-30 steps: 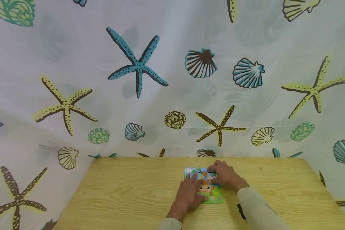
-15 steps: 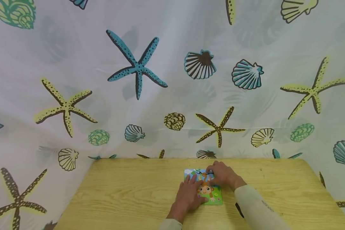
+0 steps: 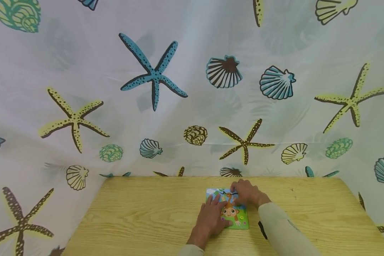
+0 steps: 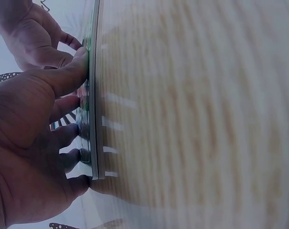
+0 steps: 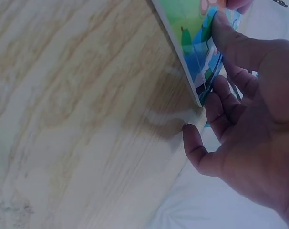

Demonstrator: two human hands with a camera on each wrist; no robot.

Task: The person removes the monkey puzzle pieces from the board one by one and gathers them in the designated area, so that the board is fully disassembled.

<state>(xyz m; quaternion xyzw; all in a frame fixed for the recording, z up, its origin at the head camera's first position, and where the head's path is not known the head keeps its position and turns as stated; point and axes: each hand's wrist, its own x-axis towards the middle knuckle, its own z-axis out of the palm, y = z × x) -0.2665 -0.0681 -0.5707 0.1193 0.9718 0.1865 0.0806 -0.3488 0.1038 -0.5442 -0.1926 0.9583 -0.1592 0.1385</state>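
A square jigsaw puzzle with a cartoon monkey on blue and green lies flat on the wooden table. My left hand rests on its left side, fingers spread and fairly straight, thumb near the lower edge. At the upper right corner my right hand has its thumb and curled fingers around a corner piece. The right wrist view shows that thumb on the picture and the fingertips by the puzzle's corner. Most of that piece is covered by the hand. From the left wrist view the puzzle's edge appears thin.
Wood-grained table top extends on both sides of the puzzle. A white curtain printed with starfish and shells hangs behind and at both sides. Something black sits under the right sleeve.
My right wrist and forearm have shifted slightly left, while the fingers stay at the same corner. The left hand and the puzzle look unchanged.
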